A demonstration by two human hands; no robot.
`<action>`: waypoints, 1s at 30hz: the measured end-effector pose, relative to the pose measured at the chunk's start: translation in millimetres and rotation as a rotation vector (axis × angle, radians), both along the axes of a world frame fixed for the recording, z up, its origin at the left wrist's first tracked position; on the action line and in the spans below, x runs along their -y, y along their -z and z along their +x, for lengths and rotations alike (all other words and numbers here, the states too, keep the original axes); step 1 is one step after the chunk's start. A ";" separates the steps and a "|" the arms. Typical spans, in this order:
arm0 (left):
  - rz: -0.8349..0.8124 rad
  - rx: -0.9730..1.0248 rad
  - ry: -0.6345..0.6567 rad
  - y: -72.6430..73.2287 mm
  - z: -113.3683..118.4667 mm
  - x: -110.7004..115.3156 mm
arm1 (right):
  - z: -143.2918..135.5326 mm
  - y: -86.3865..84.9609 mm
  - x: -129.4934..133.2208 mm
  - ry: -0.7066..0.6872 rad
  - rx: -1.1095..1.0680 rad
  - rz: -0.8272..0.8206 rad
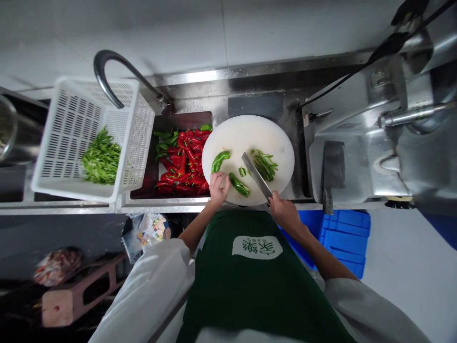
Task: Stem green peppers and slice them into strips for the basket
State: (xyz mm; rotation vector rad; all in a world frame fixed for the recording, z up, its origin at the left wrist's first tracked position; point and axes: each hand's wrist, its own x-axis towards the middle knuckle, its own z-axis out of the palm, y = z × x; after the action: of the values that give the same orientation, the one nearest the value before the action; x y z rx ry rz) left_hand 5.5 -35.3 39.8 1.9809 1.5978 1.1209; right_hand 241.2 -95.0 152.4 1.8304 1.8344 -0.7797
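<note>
A round white cutting board [246,136] lies over the sink. My right hand [283,209] is closed round the handle of a knife [256,175], whose blade slants up and left over the board. Right of the blade is a pile of sliced green pepper [264,166]; a few small pieces [243,171] lie on its left. My left hand [219,188] has its fingers curled at the board's left edge, at the lower end of a whole green pepper [220,160]. Whether it grips that pepper is unclear. A cut green pepper [239,185] lies between the hands.
Red peppers [183,162] and some green ones fill the sink basin at left. Beyond it, a white basket [59,178] holds sliced green pepper under a curved faucet [103,71]. At right, a cleaver [333,164] rests on a metal surface. A blue crate [344,238] stands below.
</note>
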 end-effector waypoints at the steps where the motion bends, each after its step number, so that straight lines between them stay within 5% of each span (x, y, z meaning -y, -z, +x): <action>1: -0.017 -0.019 0.046 2.1 -5.3 9.8 | 0.4 -1.1 2.3 -0.024 -0.003 -0.014; 5: -0.099 -0.097 0.226 17.5 -2.7 29.4 | 0.5 1.6 7.6 -0.111 -0.020 -0.098; 12: -0.121 -0.133 0.332 32.2 25.3 12.7 | 8.5 11.6 7.9 -0.120 0.031 -0.104; 22: -0.100 -0.178 0.315 33.6 25.7 11.6 | -4.1 4.3 28.5 -0.163 -0.029 -0.047; 30: -0.143 -0.081 0.360 18.7 12.1 4.6 | -33.7 21.5 -6.2 -0.154 -0.020 -0.059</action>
State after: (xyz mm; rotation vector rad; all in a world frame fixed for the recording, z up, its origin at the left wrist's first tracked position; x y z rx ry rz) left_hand 17.6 -39.8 21.1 2.1284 1.2485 0.7752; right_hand 207.5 -88.8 131.0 1.6291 1.9178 -0.7889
